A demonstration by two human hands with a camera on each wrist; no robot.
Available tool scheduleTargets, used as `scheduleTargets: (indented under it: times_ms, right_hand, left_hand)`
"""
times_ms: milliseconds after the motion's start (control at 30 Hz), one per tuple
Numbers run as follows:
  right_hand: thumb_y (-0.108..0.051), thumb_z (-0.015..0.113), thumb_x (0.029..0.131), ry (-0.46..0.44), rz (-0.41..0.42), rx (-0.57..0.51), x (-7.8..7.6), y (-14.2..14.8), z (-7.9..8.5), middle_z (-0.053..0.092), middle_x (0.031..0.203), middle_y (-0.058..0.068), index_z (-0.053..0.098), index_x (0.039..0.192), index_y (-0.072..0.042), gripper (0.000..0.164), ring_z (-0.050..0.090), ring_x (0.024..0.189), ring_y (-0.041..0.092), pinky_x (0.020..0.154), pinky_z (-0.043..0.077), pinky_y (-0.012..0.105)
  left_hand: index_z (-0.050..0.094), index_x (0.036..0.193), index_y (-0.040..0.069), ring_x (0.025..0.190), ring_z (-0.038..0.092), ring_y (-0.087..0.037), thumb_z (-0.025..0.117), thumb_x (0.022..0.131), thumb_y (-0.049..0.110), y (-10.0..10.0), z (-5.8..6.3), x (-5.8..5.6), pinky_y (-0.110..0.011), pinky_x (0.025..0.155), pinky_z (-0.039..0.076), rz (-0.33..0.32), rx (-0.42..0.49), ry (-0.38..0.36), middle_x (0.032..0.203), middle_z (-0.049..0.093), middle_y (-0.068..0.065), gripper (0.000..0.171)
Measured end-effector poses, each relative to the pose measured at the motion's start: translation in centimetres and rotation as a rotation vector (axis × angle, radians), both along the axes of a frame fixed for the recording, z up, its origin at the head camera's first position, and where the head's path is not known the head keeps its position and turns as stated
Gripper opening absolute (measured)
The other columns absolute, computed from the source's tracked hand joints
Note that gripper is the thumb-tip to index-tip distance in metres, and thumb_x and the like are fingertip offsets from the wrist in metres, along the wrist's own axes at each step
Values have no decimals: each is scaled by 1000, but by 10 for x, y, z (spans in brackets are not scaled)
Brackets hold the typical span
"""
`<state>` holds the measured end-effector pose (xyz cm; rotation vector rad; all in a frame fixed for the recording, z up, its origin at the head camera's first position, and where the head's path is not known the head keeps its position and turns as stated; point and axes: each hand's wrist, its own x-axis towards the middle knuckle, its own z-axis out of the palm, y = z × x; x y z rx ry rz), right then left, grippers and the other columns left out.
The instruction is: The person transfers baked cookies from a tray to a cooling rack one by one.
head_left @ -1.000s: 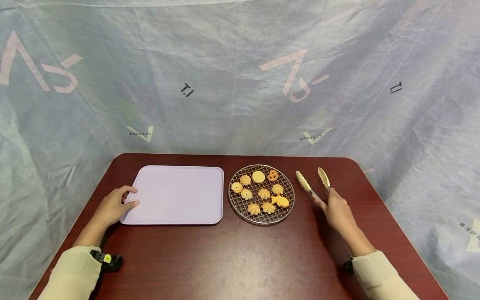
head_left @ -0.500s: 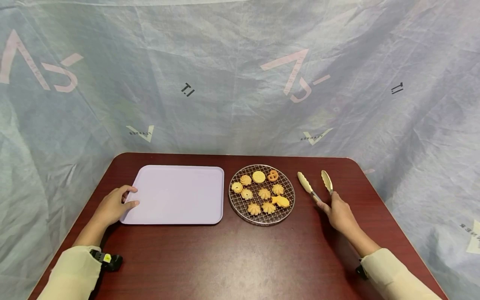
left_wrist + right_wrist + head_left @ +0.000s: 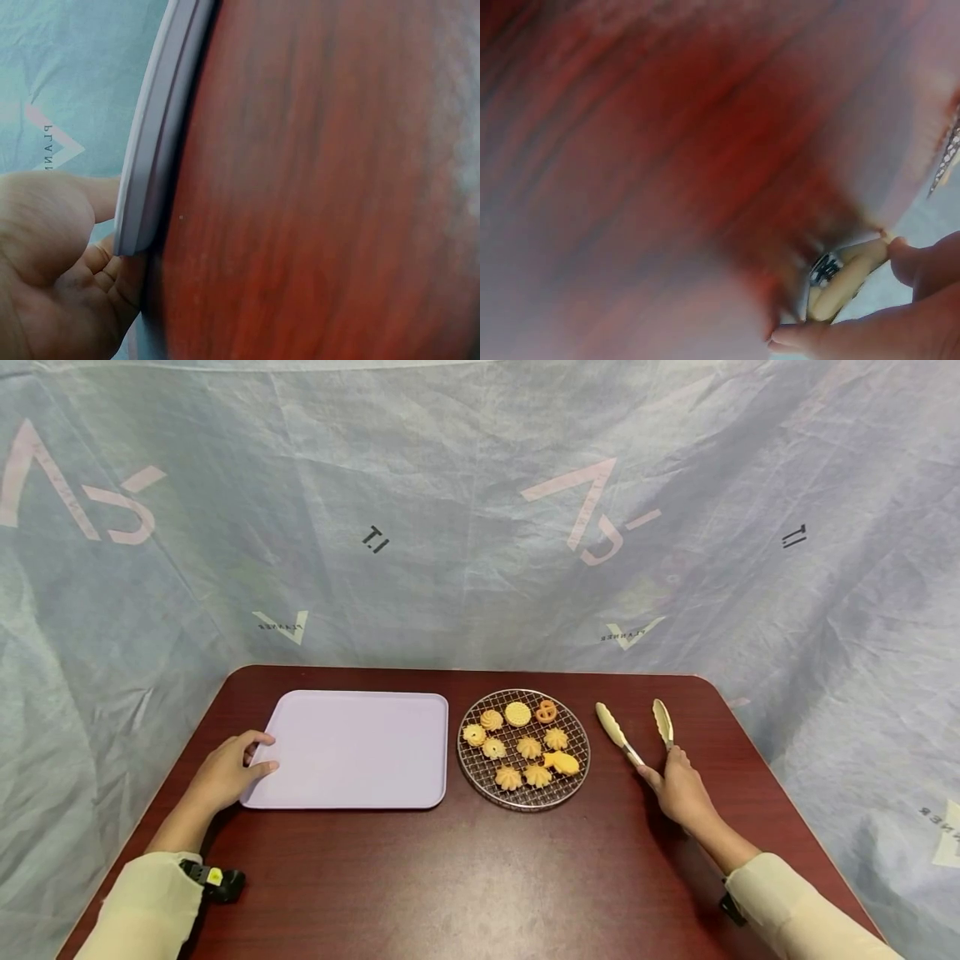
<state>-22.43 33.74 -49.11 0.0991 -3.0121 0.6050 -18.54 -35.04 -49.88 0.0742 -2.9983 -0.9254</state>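
My left hand [image 3: 222, 774] grips the left edge of a pale lilac rectangular tray [image 3: 352, 750]. In the left wrist view, the tray's rim [image 3: 156, 135] sits between the thumb and the curled fingers. On the right, my right hand [image 3: 684, 792] holds a pair of metal tongs [image 3: 615, 729] with cream scalloped tips. The arms of the tongs are spread apart and nothing is between them. In the right wrist view, fingers pinch the cream handle of the tongs [image 3: 847, 283]. The round wire rack [image 3: 461, 752] lies between the tray and the tongs.
Several cookies lie on the rack, among them a pretzel [image 3: 545, 712], a round biscuit [image 3: 517, 714] and a yellow fish-shaped piece [image 3: 562, 763]. Everything rests on a dark red wooden table [image 3: 480, 877]. A grey printed cloth [image 3: 465, 527] hangs behind and at both sides.
My right hand has shifted a little to the right with the tongs, and their arms have spread wider. The left hand, tray, rack and cookies have stayed in place.
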Motion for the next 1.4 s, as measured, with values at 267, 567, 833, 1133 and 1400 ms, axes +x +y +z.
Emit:
scheduleTargets:
  times_ms: [267, 567, 833, 1133, 1400]
  right_hand:
    - [-23, 62, 104, -27, -21, 17, -2, 0, 4, 38, 129, 56, 28, 135, 31, 71, 46, 112, 71, 96, 40, 71]
    - [-29, 58, 106, -50, -15, 40, 3, -13, 13, 19, 145, 58, 21, 147, 25, 77, 24, 135, 71, 107, 30, 74]
    - [-47, 60, 103, -30, 2, 73, 9, -36, 20, 19, 158, 43, 24, 158, 8, 86, 16, 146, 63, 109, 22, 77]
    - [-54, 60, 100, -2, 73, 69, 11, -71, 35, 16, 166, 30, 19, 166, -13, 87, 9, 152, 56, 111, 13, 78]
    - [-56, 61, 99, 22, 118, 67, 10, -102, 38, 12, 170, 19, 18, 166, -17, 89, 5, 154, 51, 111, 7, 80]
  left_hand:
    - [56, 132, -2, 94, 51, -37, 73, 96, 17, 1, 2, -1, -44, 73, 40, -4, 0, 0, 104, 53, -23, 43]
    - [55, 133, -2, 94, 52, -38, 72, 97, 17, 1, 1, -3, -47, 74, 42, -11, -6, -6, 106, 53, -25, 44]
    - [54, 134, -3, 97, 53, -40, 71, 98, 17, 1, -1, -5, -49, 75, 44, -24, -20, -14, 111, 52, -28, 45]
    - [55, 134, -3, 111, 51, -55, 71, 98, 17, 1, 0, -5, -67, 88, 43, -43, -64, -9, 131, 39, -38, 44]
    - [49, 144, 1, 127, 34, -63, 65, 102, 30, 4, 6, -2, -76, 93, 37, -59, -118, -59, 143, 30, -39, 54]
